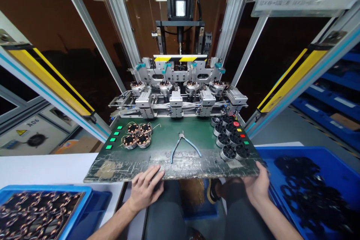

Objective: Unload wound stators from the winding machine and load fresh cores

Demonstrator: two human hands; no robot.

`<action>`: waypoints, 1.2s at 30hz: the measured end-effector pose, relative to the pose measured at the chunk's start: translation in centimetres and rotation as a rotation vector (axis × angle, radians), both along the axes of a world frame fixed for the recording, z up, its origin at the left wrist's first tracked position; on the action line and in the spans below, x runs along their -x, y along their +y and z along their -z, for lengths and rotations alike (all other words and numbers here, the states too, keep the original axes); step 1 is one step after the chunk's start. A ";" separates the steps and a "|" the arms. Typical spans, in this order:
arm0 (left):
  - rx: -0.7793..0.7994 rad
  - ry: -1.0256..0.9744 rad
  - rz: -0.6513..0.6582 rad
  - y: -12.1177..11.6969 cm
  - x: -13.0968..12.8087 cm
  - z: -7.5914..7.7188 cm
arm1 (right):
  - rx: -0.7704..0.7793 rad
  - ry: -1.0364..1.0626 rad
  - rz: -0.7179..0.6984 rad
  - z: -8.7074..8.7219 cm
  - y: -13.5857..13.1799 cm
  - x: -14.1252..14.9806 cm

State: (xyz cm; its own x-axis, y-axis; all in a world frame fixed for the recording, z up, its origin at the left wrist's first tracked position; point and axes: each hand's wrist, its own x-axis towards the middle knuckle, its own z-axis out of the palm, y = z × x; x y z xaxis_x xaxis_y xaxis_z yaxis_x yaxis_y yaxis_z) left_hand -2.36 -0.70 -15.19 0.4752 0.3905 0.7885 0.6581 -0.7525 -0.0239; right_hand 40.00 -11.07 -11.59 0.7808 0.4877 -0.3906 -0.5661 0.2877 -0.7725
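My left hand (147,187) rests at the front edge of a green work board (165,123), fingers lying apart on its worn surface. At the board's right front corner is my right hand (258,185), thumb up at the corner and fingers partly hidden under the edge. Neither hand holds a loose part. Between them, farther in, blue-handled cutting pliers (182,140) lie with handles spread. On the left sit several copper-wound stator cores (137,135). Several black-and-silver stator cores without visible copper (229,138) stand grouped on the right.
Behind the board, a winding machine (176,101) carries a row of cores in its fixtures. Lit green buttons (114,137) line the left side; coloured buttons (239,130) line the right. A blue bin (84,204) holds wound cores; another blue bin (264,153) holds black parts.
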 end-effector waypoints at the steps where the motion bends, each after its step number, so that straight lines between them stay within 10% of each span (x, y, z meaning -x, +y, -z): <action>1: -0.001 0.001 0.000 0.0 0.0 0.0 | -0.003 0.003 0.001 0.0 0.0 0.0; 36: -0.009 0.000 0.016 0.1 0.1 -0.1 | 0.020 -0.019 -0.030 1.2 -0.2 -0.7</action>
State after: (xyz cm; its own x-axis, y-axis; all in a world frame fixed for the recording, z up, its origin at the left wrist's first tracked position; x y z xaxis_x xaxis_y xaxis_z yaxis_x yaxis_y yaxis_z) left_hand -2.41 -0.64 -15.11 0.4813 0.3753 0.7921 0.6457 -0.7630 -0.0308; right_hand 40.68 -11.25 -12.76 0.7734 0.5028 -0.3861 -0.5596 0.2552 -0.7885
